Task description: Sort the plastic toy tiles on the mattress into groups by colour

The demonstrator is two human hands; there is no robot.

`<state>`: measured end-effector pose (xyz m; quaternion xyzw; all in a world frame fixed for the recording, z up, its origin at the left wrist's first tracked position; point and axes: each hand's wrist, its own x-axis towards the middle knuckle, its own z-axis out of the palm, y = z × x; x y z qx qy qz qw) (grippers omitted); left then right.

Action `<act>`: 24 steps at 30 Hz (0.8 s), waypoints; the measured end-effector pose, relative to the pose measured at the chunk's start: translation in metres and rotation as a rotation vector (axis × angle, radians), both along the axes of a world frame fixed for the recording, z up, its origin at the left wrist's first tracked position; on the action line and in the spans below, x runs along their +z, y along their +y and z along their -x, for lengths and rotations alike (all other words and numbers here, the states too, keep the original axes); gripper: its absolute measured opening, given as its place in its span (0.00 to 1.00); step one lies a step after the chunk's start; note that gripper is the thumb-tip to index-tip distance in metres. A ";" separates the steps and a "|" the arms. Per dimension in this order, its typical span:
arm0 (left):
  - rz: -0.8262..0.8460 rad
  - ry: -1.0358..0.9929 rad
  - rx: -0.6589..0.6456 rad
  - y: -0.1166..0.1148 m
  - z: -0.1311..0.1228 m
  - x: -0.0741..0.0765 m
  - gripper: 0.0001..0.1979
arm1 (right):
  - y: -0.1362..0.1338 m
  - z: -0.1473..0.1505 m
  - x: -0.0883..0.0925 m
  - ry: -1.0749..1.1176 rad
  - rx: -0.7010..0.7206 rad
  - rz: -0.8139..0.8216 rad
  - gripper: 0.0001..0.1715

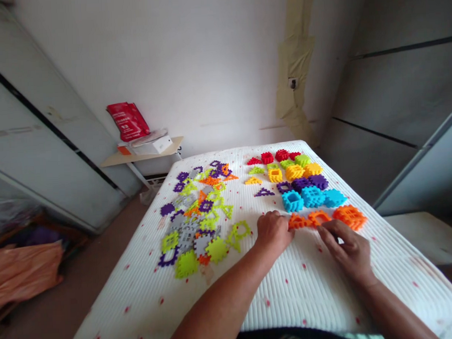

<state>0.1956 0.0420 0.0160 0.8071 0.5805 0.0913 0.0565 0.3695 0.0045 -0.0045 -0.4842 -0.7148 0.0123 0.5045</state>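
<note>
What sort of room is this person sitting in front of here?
Possibly a bedroom or other room in a home, though I can't be sure: a ribbed, red-spotted cloth cover, colorful interlocking plastic toy pieces and a wall socket suggest it.

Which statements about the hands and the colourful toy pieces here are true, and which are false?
1. The left hand is beside an orange openwork plastic triangle. True.
2. The right hand is at an orange hollow plastic frame. True.
3. Both hands are on red pieces. False: they are at orange ones.
4. Every triangle is orange. False: there are also a red plastic triangle and a purple openwork plastic triangle.
5. The red triangle lies farther from the person than the purple one. True.
</note>
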 end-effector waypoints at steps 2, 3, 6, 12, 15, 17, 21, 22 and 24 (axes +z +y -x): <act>-0.022 0.002 0.009 -0.005 0.009 0.006 0.12 | 0.000 0.000 0.000 -0.005 0.004 -0.009 0.12; -0.032 0.006 0.019 -0.008 0.017 0.009 0.11 | 0.000 0.000 0.000 -0.007 0.006 -0.010 0.12; -0.054 0.026 0.092 -0.023 0.060 0.021 0.09 | 0.000 0.000 0.000 -0.009 0.014 -0.014 0.12; -0.025 -0.006 0.366 -0.059 0.181 0.035 0.11 | -0.001 0.000 0.003 -0.007 0.032 -0.014 0.13; 0.050 -0.055 0.411 -0.069 0.217 0.029 0.12 | -0.003 0.004 0.005 -0.011 0.062 0.025 0.13; 0.097 -0.076 0.446 -0.068 0.226 0.023 0.13 | -0.005 0.013 0.007 -0.051 0.184 0.143 0.13; 0.135 -0.102 0.502 -0.060 0.224 0.016 0.13 | -0.018 0.054 0.016 -0.285 0.598 0.418 0.10; 0.132 -0.102 0.509 -0.058 0.223 0.016 0.13 | -0.021 0.068 0.019 -0.351 0.683 0.435 0.10; 0.121 -0.092 0.513 -0.054 0.220 0.016 0.12 | -0.025 0.094 0.025 -0.467 0.795 0.436 0.10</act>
